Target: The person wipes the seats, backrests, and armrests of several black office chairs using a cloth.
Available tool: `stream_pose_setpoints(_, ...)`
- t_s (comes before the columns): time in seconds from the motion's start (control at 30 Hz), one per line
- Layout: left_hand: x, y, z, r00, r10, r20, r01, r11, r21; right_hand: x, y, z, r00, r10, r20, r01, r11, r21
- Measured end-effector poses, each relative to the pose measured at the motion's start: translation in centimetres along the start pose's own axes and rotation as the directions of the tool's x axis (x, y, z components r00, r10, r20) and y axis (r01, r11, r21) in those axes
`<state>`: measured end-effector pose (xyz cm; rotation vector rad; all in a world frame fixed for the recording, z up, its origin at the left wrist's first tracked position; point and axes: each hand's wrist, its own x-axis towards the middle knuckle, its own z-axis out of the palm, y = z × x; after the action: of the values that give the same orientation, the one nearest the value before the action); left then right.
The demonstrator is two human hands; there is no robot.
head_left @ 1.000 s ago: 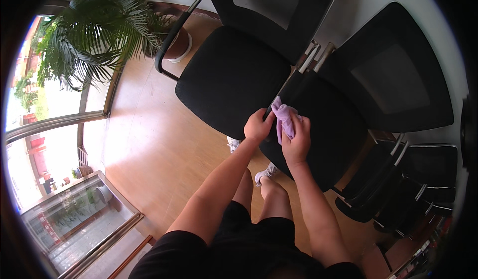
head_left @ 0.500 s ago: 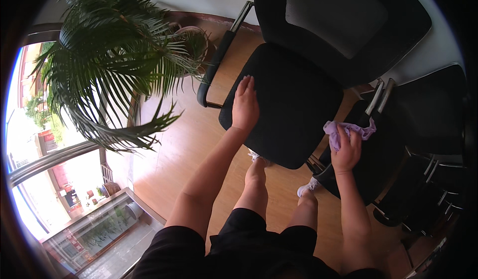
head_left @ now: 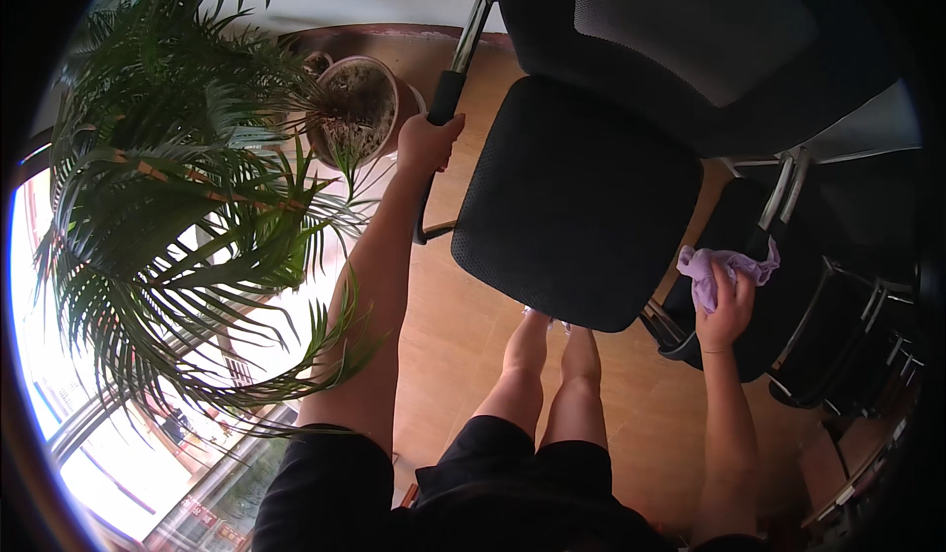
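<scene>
In front of me stands a black office chair (head_left: 581, 202) with a mesh backrest (head_left: 695, 34) and metal-framed armrests. My left hand (head_left: 428, 145) is wrapped round the chair's left armrest (head_left: 448, 94), its fingers curled over the black pad. On the other side, my right hand (head_left: 724, 313) has a crumpled light purple cloth (head_left: 734, 261) under its fingers, pressed against the right armrest. The cloth hides most of that armrest's pad.
A leafy palm (head_left: 177, 187) in a round pot (head_left: 396, 103) fills the left side, its fronds overlapping my left arm. Beyond it is a bright window (head_left: 59, 394). More black chairs (head_left: 862, 207) line the right. The floor (head_left: 443, 355) is wood-toned.
My left hand has gone from above the seat to the left armrest and closed on it. The right hand keeps the cloth at the right armrest. My feet have come together.
</scene>
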<state>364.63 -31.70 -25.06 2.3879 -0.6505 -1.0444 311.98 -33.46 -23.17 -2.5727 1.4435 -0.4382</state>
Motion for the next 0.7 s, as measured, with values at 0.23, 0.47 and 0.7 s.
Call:
stream_pose_setpoints(0.23,-0.9,1.0,1.1,0.968,0.017,-0.252,0.052,0.963,0.266,0.2,-0.2,0.0,1.0,0.002,0.012,-0.002,1.0,-0.018)
stream_pose_setpoints(0.47,-1.2,0.3,0.3,0.946,0.179,-0.271,-0.099,0.953,0.287,3.7,-10.2,2.2,0.997,0.077,0.021,-0.079,0.916,0.393)
stream_pose_setpoints(0.7,-7.7,-6.4,-3.5,0.846,0.286,-0.449,-0.466,0.806,-0.365,18.5,-25.7,10.0,0.991,-0.119,0.055,0.059,0.78,0.623)
